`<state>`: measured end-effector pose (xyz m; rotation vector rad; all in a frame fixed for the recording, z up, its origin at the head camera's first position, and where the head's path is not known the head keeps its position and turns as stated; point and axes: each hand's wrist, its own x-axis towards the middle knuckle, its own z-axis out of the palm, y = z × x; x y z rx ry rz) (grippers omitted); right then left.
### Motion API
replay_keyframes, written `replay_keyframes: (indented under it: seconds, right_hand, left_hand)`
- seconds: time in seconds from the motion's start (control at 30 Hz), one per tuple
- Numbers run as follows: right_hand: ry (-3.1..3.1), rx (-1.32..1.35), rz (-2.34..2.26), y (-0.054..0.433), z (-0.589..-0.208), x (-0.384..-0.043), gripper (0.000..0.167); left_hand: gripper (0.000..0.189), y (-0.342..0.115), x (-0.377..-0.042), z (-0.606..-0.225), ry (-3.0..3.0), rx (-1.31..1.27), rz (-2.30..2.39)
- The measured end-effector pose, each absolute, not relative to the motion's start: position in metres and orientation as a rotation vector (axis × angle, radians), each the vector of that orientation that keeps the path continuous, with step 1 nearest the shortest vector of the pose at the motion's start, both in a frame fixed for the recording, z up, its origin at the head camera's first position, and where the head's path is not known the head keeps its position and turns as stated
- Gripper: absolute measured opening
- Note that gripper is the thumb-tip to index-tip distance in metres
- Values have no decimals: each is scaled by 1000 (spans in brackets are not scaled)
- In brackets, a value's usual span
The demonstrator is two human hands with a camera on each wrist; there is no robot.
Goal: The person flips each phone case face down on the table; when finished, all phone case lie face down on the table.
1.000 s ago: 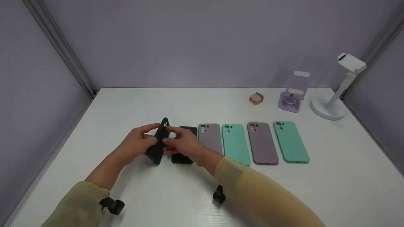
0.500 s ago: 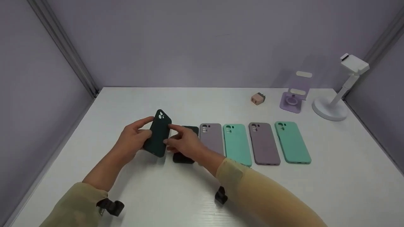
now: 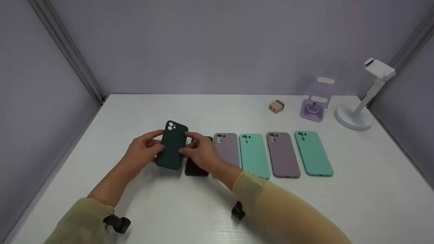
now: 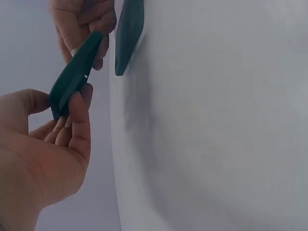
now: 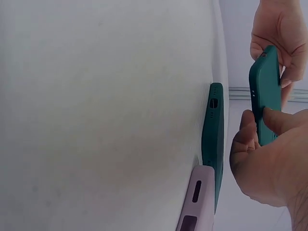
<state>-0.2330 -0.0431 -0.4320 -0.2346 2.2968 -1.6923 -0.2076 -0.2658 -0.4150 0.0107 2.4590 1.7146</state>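
A dark green phone case is held above the table, its back and camera cutouts facing the head camera. My left hand pinches its left edge between thumb and fingers. On the right edge my right hand pinches it the same way; the right wrist view shows that thumb on the back of the case. A second dark green phone case lies on the table, partly hidden beneath my right hand. Beside it is a light purple phone case, whose lower part my right forearm covers.
Further right in the row lie a mint phone case, a mauve phone case and a green phone case. Behind them are a pink charger plug, a purple phone stand and a white stand. Walls border the table.
The held phone case has turned from nearly edge-on to showing its back to the head camera. Both hands stay at its sides. The cases on the table have not moved.
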Motion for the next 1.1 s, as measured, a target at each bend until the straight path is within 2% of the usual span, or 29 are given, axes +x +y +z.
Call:
replay_keyframes:
  seconds: [0.53, 1.1]
  right_hand:
    - [2502, -323, -1379, -49, -436, -232, 74]
    - [2606, -418, -1248, -50, -440, -232, 73]
  left_hand:
    - [66, -276, -211, -436, 2621, 46, 1466]
    - [65, -275, -212, -447, 2638, 58, 1414]
